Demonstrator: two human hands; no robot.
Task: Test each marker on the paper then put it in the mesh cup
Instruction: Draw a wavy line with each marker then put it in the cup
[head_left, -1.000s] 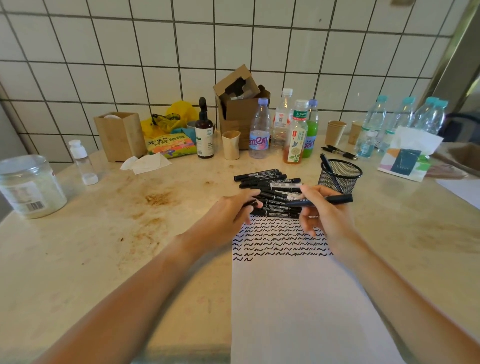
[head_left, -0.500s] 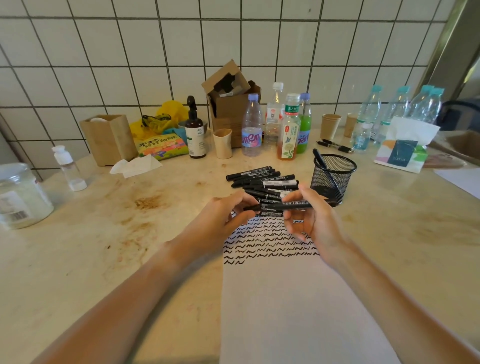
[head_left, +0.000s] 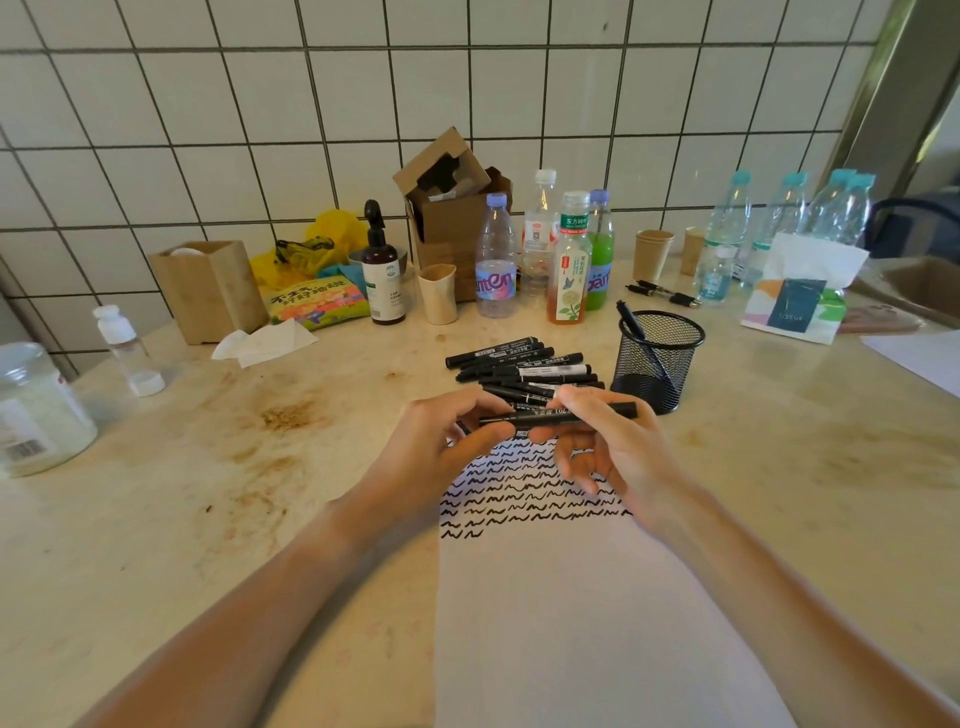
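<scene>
A black marker (head_left: 597, 412) lies level between both hands above the top of the white paper (head_left: 582, 623). My left hand (head_left: 447, 441) pinches its left end and my right hand (head_left: 608, 441) grips its right half. Rows of black squiggles (head_left: 519, 499) cover the paper's upper part. A pile of several black markers (head_left: 519, 366) lies just beyond my hands. The black mesh cup (head_left: 657, 358) stands to the right of the pile with one marker (head_left: 631, 325) leaning inside it.
Bottles (head_left: 569, 260), paper cups (head_left: 652, 254), a cardboard box (head_left: 452, 208) and a spray bottle (head_left: 383, 270) line the tiled wall. A tissue pack (head_left: 800, 301) sits at the right, a plastic jar (head_left: 36, 410) at the left edge. Two pens (head_left: 662, 293) lie behind the cup.
The marker in my right hand has come left from beside the mesh cup, and my left hand has taken hold of its other end. The head view has shifted a little.
</scene>
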